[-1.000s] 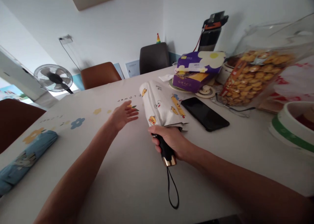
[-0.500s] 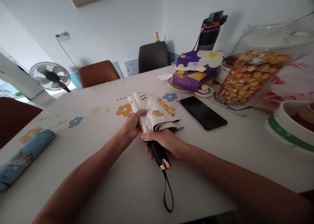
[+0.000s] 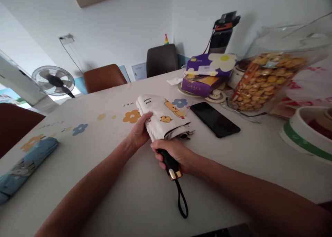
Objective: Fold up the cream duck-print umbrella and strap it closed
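Below the right hand [image 3: 176, 154] hangs the strap [image 3: 177, 188], off the end of the handle [image 3: 168, 160]. The step in hand looks to be gathering loose cloth: the umbrella [image 3: 158, 122], between both hands over the table [image 3: 124, 199], is folded but puffy, its hem gaping just beyond the right hand. The next move seems to call for a steady handle while the left hand [image 3: 140, 133] presses the folds in snugly. The right hand is closed round the handle, thumb across its top. Farther up, the left hand is curled on the umbrella's near side, thumb on the cloth, fingers hidden. Left of it lies a blue umbrella [image 3: 26, 169]; beyond the right hand and rightward, a phone [image 3: 215, 119], then glasses [image 3: 256, 115] and a tissue box [image 3: 195, 87].
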The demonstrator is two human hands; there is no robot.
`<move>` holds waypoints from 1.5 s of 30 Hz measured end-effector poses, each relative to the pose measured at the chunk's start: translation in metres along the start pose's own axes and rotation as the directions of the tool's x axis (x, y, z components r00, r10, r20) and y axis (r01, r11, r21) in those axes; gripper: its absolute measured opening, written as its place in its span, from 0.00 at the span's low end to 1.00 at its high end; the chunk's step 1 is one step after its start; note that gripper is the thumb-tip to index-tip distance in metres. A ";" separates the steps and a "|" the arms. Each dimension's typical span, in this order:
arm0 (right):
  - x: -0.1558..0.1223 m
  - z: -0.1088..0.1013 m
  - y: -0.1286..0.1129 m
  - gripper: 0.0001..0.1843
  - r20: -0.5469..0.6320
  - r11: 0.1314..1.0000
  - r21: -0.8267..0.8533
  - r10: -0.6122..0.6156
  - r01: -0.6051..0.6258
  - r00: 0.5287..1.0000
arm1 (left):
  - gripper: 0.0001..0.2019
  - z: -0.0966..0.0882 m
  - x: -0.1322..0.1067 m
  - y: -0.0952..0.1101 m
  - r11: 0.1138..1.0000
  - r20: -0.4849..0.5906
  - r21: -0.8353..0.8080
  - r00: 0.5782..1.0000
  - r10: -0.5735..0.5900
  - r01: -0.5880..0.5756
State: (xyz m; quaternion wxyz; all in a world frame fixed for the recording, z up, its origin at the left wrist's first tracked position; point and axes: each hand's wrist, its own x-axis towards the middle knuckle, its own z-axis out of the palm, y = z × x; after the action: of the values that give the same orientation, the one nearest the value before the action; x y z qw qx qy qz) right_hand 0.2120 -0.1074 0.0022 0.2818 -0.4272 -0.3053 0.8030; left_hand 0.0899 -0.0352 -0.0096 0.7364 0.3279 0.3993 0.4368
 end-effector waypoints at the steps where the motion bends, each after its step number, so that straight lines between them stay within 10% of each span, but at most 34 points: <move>1: -0.001 0.001 -0.001 0.08 -0.019 1.000 0.000 -0.001 0.001 1.000 | 0.16 -0.003 0.002 0.001 0.996 -0.026 0.085 0.999 0.033 -0.031; 3: 0.000 0.001 0.000 0.09 -0.027 1.000 0.015 0.011 -0.011 1.000 | 0.15 -0.009 0.005 0.006 0.936 -0.118 0.327 0.978 0.175 -0.128; 6: 0.004 -0.001 0.004 0.10 -0.018 0.999 0.034 0.032 -0.032 0.999 | 0.12 -0.018 0.005 0.018 0.677 -0.225 0.692 0.816 0.532 -0.250; 8: 0.007 -0.001 0.007 0.10 -0.004 0.998 0.045 0.034 -0.034 0.999 | 0.11 -0.018 0.002 0.026 0.541 -0.202 0.791 0.713 0.671 -0.285; 10: 0.008 -0.001 0.009 0.10 0.006 0.998 0.053 0.038 -0.038 0.999 | 0.11 -0.009 -0.001 0.030 0.466 -0.104 0.817 0.708 0.698 -0.339; 14: 0.008 0.001 0.009 0.08 -0.012 0.998 0.054 0.045 -0.045 0.999 | 0.12 0.025 0.001 0.031 0.235 0.251 0.861 0.778 0.575 -0.452; 18: 0.007 0.000 0.008 0.07 -0.002 0.995 0.094 0.035 -0.035 0.999 | 0.19 0.058 0.021 0.025 -0.263 0.682 0.727 0.710 0.176 -0.634; 24: 0.006 -0.003 0.007 0.07 0.005 0.995 0.086 0.057 -0.057 0.998 | 0.19 0.077 0.045 0.020 -0.508 0.715 0.580 0.697 -0.057 -0.637; 29: 0.006 -0.003 0.007 0.05 -0.006 0.989 0.146 0.031 -0.029 1.000 | 0.11 0.069 0.029 0.043 -0.401 0.701 0.706 0.658 0.276 -0.584; 35: 0.010 -0.006 0.008 0.08 0.009 0.990 0.120 0.080 -0.080 0.997 | 0.11 0.029 -0.027 0.078 0.032 0.384 0.810 0.570 0.726 -0.586; 45: 0.005 -0.007 0.002 0.09 0.033 0.989 0.140 0.050 -0.054 0.998 | 0.02 -0.074 -0.079 0.048 0.524 -0.123 0.763 0.711 0.692 -0.378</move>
State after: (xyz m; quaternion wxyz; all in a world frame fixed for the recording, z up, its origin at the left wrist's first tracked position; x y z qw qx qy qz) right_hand 0.2149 -0.1031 -0.0050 0.2854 -0.4024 -0.2408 0.8358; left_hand -0.0171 -0.0776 0.0201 0.2795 0.5855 0.5523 0.5234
